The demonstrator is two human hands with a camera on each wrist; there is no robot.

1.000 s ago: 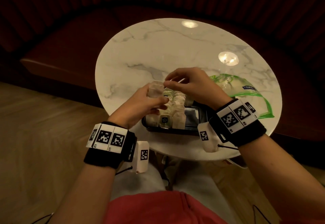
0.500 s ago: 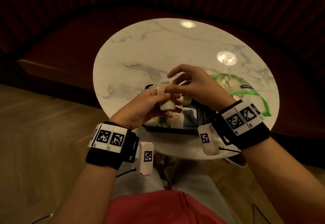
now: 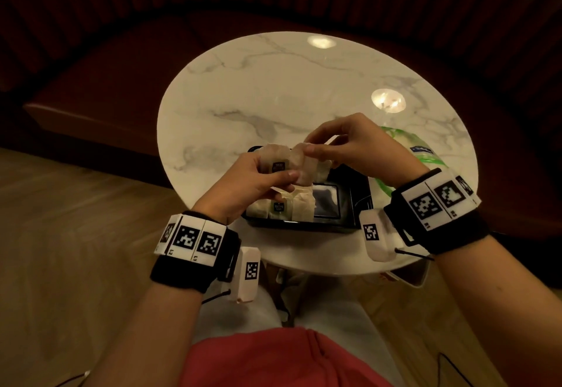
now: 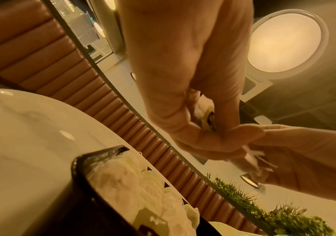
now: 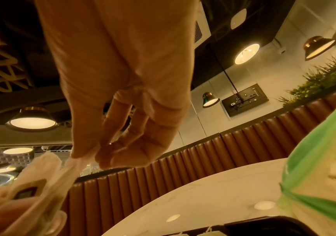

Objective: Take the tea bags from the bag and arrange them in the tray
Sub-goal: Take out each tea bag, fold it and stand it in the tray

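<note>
Head view: left hand (image 3: 243,186) and right hand (image 3: 355,146) meet above the black tray (image 3: 352,219), which sits on the near part of the round marble table (image 3: 273,98).

1. Left hand: fingers and thumb are curled around a tea bag (image 3: 275,163) with a dark label facing up. In the left wrist view the same bag (image 4: 207,118) shows between thumb and fingers.
2. Right hand: thumb and forefinger pinch the top edge of a second tea bag (image 3: 305,164), touching the first. The remaining fingers are spread and relaxed. In the right wrist view this bag (image 5: 70,166) hangs from the fingertips (image 5: 84,153).
3. Tray: a row of tea bags (image 3: 286,205) stands packed along its left part; the right part shows bare, glossy floor.
4. Bag: a clear plastic bag (image 3: 422,155) with green trim lies on the table just right of the tray, partly hidden behind the right wrist.

Both held tea bags are above the tray, clear of the packed row.
</note>
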